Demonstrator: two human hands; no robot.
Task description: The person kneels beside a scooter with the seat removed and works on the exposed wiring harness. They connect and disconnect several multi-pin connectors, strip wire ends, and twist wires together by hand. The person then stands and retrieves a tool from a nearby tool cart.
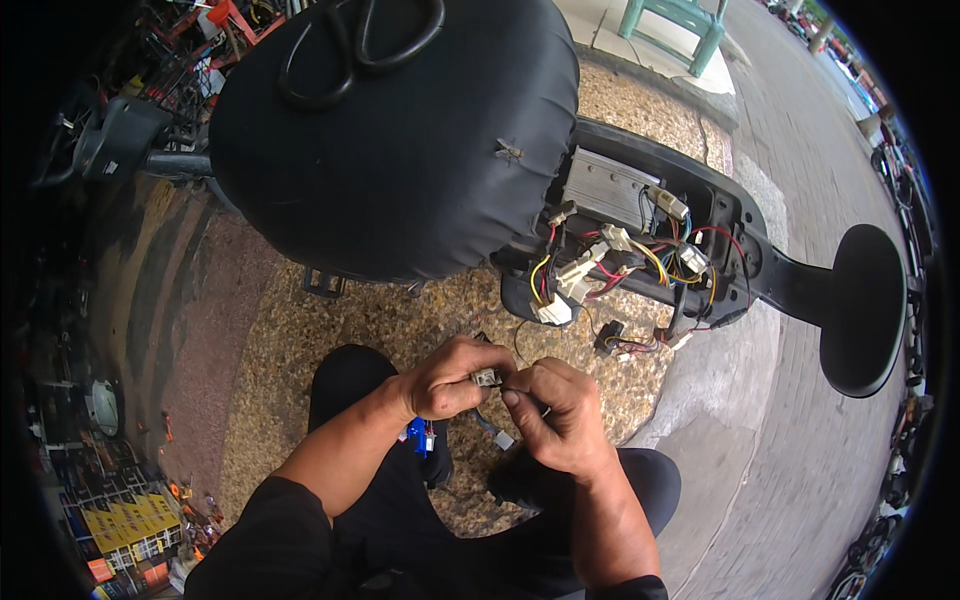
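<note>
My left hand (450,382) grips a small pale connector (485,377) between thumb and fingers. Right beside it my right hand (555,405) is pinched on what looks like a thin wire at the connector, though the fingers partly hide it. Below them a short lead with a white plug (504,438) hangs, and a blue part (416,434) shows between my legs. Above, an open black vehicle housing holds a silver ribbed box (605,185) and a tangle of coloured wires with white connectors (580,270). A dark connector bundle (610,340) dangles from the housing.
A black padded seat (380,170) covers the upper left; a black backrest (865,310) projects at right. Speckled pavement (280,390) lies under me. Tool clutter and boxes (125,530) line the left edge. A green stool (700,45) stands behind; a paved road (800,470) runs at right.
</note>
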